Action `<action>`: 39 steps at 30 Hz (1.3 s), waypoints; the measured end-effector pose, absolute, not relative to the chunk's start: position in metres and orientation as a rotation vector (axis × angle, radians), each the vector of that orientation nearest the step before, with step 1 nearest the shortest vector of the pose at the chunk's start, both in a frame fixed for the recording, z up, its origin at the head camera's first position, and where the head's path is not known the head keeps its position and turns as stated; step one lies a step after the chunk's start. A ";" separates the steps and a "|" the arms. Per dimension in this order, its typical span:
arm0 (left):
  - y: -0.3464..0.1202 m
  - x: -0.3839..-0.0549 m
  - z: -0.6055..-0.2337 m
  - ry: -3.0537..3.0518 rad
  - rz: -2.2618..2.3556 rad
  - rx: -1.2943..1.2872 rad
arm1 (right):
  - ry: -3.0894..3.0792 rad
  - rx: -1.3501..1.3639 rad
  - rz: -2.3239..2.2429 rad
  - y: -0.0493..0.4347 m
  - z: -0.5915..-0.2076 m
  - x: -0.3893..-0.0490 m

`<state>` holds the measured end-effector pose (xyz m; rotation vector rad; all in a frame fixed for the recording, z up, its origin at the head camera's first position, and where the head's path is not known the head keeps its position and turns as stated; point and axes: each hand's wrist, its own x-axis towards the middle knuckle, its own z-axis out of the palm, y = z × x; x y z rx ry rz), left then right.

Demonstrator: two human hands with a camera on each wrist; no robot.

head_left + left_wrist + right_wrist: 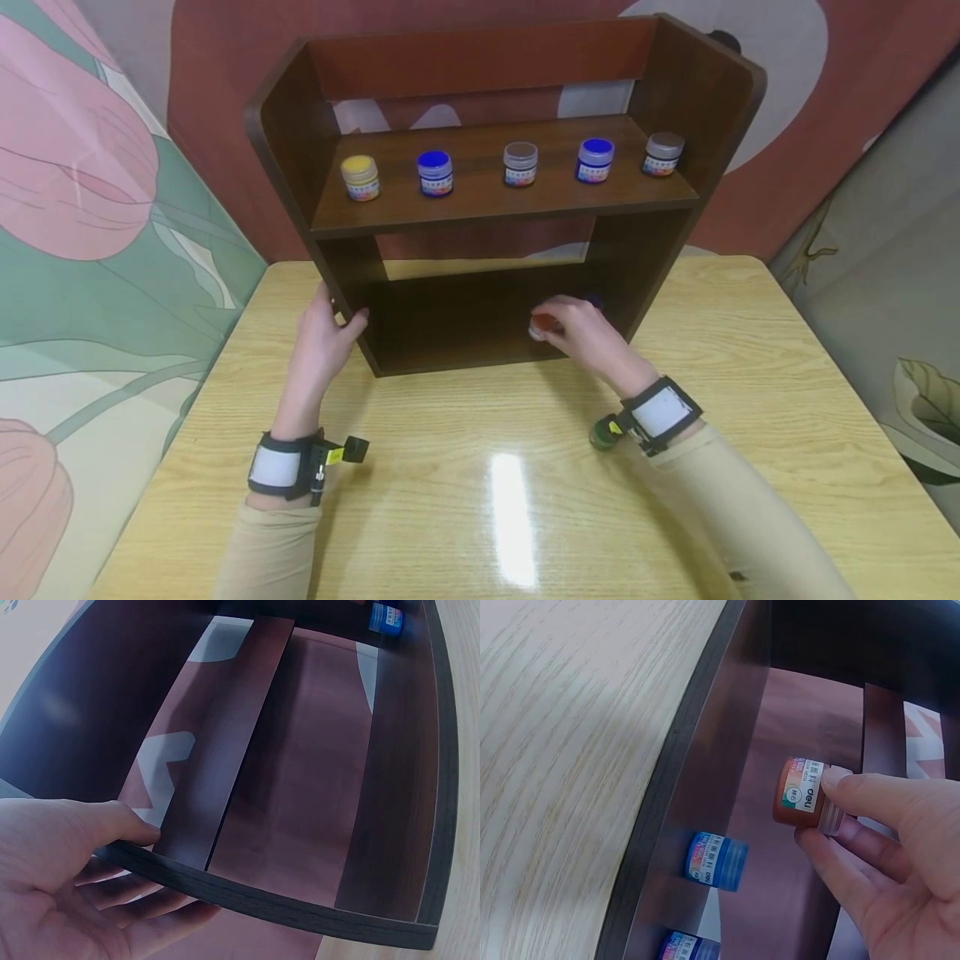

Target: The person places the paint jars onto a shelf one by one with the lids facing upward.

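My right hand pinches an orange-brown paint jar by its clear lid, thumb on one side and fingers on the other. It holds the jar inside the lower compartment of a dark brown wooden shelf. Two blue paint jars, one lighter and one darker, stand on that lower board, largely hidden by the hand in the head view. My left hand grips the shelf's left side panel, with the thumb inside and the fingers around the outer face.
Along the upper board stand several paint jars: a yellow one, blue ones and dark-lidded ones. A green jar is on the wooden table beneath my right wrist. Patterned fabric hangs behind the shelf.
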<state>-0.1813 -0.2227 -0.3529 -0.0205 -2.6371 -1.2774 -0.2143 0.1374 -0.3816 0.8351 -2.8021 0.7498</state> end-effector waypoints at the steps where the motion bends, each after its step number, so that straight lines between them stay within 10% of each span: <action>1: -0.223 -0.181 -0.353 -2.635 -1.278 -0.021 | -2.801 0.833 0.747 0.137 -0.382 -0.215; 39: -0.223 -0.182 -0.355 -2.615 -1.283 -0.036 | -2.842 0.761 0.704 0.101 -0.396 -0.242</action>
